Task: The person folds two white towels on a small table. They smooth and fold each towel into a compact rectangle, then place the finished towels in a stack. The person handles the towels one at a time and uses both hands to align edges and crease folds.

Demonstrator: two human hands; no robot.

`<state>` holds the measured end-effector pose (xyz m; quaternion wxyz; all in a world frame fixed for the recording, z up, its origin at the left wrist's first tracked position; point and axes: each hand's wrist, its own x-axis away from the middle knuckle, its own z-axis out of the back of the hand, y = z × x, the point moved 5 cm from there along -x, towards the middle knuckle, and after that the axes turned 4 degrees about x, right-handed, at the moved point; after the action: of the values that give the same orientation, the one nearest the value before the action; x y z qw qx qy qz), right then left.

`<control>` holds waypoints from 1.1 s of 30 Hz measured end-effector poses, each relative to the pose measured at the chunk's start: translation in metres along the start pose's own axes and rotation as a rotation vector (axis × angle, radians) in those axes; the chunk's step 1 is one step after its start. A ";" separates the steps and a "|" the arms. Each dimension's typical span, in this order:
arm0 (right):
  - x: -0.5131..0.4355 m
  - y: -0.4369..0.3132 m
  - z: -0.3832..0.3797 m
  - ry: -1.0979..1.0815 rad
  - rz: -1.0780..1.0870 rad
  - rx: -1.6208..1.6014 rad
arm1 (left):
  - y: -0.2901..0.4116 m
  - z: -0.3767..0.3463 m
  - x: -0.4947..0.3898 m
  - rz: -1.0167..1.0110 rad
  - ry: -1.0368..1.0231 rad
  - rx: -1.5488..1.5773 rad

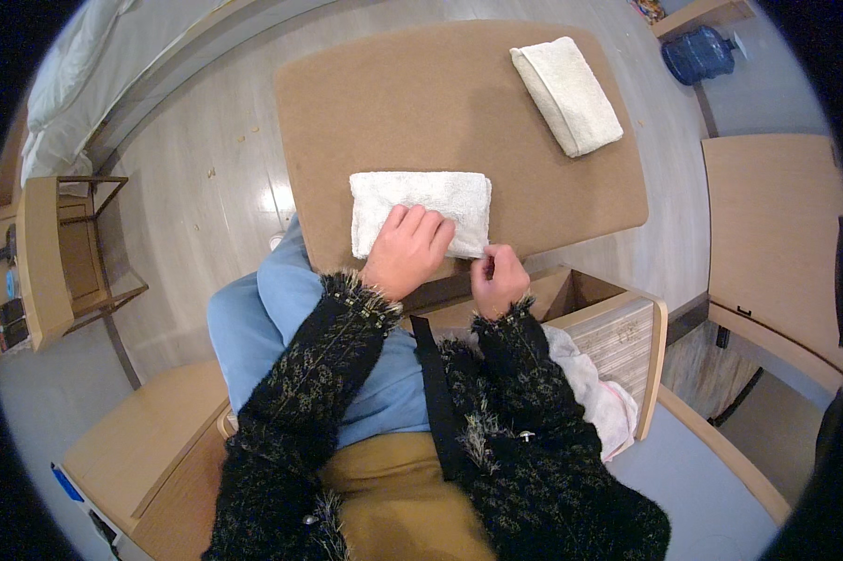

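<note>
A folded white towel (425, 193) lies near the front edge of a brown padded table surface (393, 98). My left hand (411, 245) rests on top of this towel, palm down with the fingers bent; its fingertips are partly hidden, so a grip cannot be made out. At the towel's near right corner, my right hand (500, 277) has thumb and forefinger pinched together on the edge. Farther off, a folded cream towel (569, 97) lies at a slant by the far right corner of the same surface.
An open drawer or box with wooden sides (579, 294) sits beneath my right hand, and a pale cloth (604, 407) hangs beside my right sleeve. A blue water jug (698, 56) and a wooden cabinet top (772, 224) are at right. A wooden stand (50, 263) is at left.
</note>
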<state>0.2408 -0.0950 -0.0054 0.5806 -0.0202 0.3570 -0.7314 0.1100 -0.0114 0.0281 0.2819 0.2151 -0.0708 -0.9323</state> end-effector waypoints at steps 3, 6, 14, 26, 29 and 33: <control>0.002 -0.002 0.001 -0.048 0.037 0.031 | -0.001 0.008 0.000 -0.003 0.180 -0.038; -0.002 -0.007 0.001 -0.081 0.053 0.083 | -0.008 0.012 0.000 0.039 0.246 -0.112; -0.012 -0.038 0.007 -0.040 0.297 0.153 | -0.019 0.005 0.009 0.155 -0.088 -0.073; -0.026 -0.063 -0.015 -0.192 0.338 0.182 | -0.036 0.015 0.021 0.217 -0.070 -0.014; -0.034 -0.063 -0.022 -0.213 0.334 0.194 | -0.047 0.008 0.018 0.324 -0.076 0.023; -0.040 -0.060 -0.027 -0.175 0.346 0.162 | -0.053 0.023 0.026 0.255 -0.009 0.149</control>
<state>0.1916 -0.0421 0.0226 0.7260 0.0247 0.2431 -0.6428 0.0542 0.0186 0.0258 0.3808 0.2206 -0.1680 -0.8821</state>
